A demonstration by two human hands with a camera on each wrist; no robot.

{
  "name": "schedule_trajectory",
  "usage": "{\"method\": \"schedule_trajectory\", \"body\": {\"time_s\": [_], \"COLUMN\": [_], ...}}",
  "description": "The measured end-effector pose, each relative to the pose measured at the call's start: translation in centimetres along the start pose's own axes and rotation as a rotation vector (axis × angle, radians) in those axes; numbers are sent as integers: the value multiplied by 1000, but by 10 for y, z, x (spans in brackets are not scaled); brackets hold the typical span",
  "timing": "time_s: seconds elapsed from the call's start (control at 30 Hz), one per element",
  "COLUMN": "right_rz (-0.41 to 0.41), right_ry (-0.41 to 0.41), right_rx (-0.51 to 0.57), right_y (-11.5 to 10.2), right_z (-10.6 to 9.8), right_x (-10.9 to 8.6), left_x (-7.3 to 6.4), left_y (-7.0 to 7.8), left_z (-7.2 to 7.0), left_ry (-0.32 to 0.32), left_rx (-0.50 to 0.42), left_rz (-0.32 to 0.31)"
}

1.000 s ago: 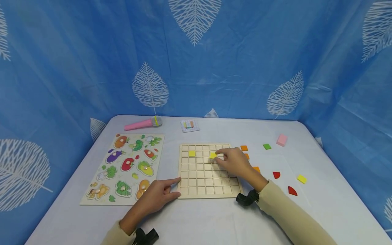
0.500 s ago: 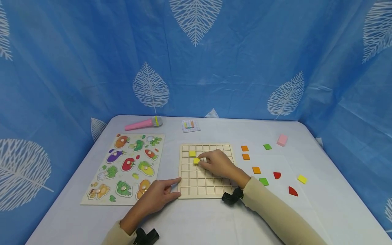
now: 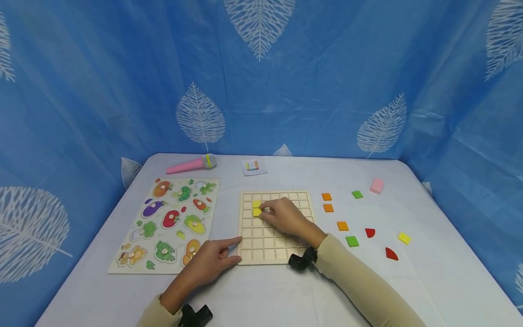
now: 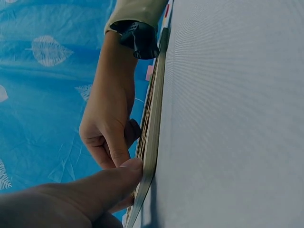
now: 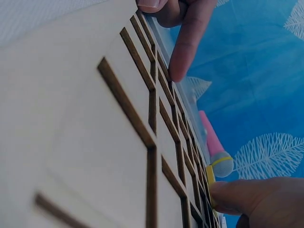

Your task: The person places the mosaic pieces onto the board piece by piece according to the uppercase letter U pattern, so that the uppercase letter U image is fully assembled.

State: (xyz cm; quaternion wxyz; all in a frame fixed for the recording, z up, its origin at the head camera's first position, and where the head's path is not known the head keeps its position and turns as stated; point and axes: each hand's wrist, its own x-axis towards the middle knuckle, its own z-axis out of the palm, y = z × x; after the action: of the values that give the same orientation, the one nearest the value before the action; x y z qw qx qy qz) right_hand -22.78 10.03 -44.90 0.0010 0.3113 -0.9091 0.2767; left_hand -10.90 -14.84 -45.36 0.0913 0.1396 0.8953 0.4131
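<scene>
Blue leaf-print cloth (image 3: 261, 104) backed the white-covered table (image 3: 269, 295). Head: yellow square tile (image 3: 256, 212) lay on pale wooden grid board (image 3: 258, 243), left of the right hand (image 3: 283, 215), which pinched it; tile had shifted left, just below another yellow square (image 3: 256, 204). Left wrist: left hand (image 4: 85, 194), thumb out, touched board edge. Right wrist: its forefinger (image 5: 187, 45) ran straight.

My right sleeve (image 3: 363, 281) and left sleeve (image 3: 153, 315) are plain beige, each reaching close to the wrist. At the right cuff (image 3: 324, 250) I wear a black wrist unit (image 3: 301, 261) with a rounded end; at the left cuff (image 3: 165, 307), a second black unit (image 3: 201, 317) of forked outline
</scene>
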Motion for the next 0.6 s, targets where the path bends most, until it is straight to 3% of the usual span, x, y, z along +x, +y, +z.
{"method": "schedule_trajectory", "body": {"time_s": [0.6], "right_rz": [11], "right_ry": [43], "right_rx": [-50], "right_y": [-3], "right_z": [5], "right_x": [0], "left_x": [1], "left_y": [0], "left_z": [0], "left_ry": [5], "left_rx": [6], "left_rz": [-2]}}
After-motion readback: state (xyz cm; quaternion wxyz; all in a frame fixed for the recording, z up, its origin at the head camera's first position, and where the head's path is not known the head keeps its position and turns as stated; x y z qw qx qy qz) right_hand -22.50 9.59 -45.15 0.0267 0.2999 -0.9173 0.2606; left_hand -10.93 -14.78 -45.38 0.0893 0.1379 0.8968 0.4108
